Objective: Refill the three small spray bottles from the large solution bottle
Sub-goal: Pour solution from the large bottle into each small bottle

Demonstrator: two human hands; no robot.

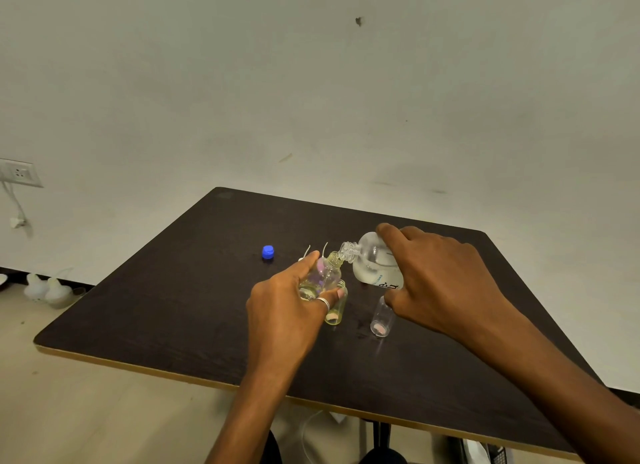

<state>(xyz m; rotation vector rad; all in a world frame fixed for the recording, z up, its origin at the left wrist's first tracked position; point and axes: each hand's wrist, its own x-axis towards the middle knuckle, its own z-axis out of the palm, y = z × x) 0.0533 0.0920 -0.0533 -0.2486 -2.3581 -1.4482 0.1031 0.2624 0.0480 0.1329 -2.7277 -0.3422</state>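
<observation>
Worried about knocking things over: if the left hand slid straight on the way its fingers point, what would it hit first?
Likely the white spray tops with dip tubes, just beyond the fingertips of the left hand, though depth is unclear. The blue cap lies left of that line.

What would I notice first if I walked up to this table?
The two hands over the dark table: the right hand tips a big clear bottle, neck at the mouth of a small bottle held tilted by the left hand. A bright blue cap sits alone on the table to their left, and two more small bottles stand nearer the person.
</observation>
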